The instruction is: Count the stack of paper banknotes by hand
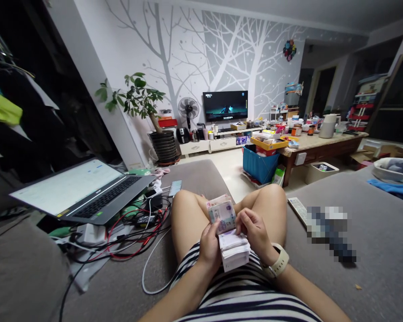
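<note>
A bundle of banknotes (235, 255) is held low over the lap, its upper part leaning away and its lower ends turned toward the striped clothing (248, 308). At 9 o'clock from the notes, the left hand (210, 246) is closed firmly on their side, thumb laid on the face. At 3 o'clock, the right hand (253, 230) is set against the bundle, fingers curled in; whether an edge is pinched cannot be told, the fingertips being partly hidden. The stack is best kept steady under the left thumb, its edges squared, with notes parted one by one by light fingertip pressure, lest two cling together or loose ends slip. A wristwatch (278, 263) is worn at 4 o'clock. Farther out, cables (127, 243) are tangled at 9, a laptop (70, 183) is propped toward 10, and a pale remote (297, 210) is seen at 2.
</note>
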Demonstrator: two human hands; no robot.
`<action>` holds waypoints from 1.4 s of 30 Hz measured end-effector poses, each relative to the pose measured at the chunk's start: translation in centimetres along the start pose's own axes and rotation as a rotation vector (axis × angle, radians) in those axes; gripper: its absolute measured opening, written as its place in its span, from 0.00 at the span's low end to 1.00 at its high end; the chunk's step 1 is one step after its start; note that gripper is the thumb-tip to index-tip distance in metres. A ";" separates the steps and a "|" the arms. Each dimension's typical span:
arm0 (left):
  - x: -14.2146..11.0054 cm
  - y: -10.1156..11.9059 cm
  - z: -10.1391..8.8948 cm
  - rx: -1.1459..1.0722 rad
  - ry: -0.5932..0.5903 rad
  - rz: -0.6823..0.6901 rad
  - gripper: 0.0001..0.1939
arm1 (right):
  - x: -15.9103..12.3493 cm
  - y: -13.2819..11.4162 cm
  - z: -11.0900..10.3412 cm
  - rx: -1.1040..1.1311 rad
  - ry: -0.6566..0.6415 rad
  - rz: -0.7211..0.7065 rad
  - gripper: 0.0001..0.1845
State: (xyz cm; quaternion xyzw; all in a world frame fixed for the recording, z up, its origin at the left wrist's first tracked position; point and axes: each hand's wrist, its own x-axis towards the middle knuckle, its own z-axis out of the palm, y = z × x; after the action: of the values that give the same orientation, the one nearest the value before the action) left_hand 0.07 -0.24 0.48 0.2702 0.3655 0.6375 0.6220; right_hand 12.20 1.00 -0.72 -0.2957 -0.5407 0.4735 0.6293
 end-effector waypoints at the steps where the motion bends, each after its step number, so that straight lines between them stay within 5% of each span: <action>1: 0.0 -0.1 0.0 -0.002 0.002 0.003 0.15 | 0.0 0.1 0.0 -0.004 -0.005 0.001 0.23; 13: 0.2 -0.6 -0.8 -0.039 -0.073 -0.029 0.18 | 0.5 0.9 -0.4 -0.147 0.134 0.018 0.19; 22: 0.1 -0.6 -0.8 -0.024 -0.091 -0.038 0.22 | 0.5 1.1 -0.7 -0.180 0.082 0.039 0.22; 29: 0.6 -0.8 -0.7 -0.029 -0.008 -0.005 0.14 | 0.3 0.6 -0.4 -0.177 0.086 0.028 0.22; 42: 0.6 -0.9 -1.1 0.030 0.018 0.033 0.13 | 0.2 0.6 -0.4 -0.141 0.059 0.011 0.19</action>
State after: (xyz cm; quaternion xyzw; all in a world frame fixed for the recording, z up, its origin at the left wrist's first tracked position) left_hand -0.33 0.19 -0.94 0.2799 0.3762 0.6445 0.6039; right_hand 12.39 1.50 -1.26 -0.3561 -0.5523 0.4285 0.6201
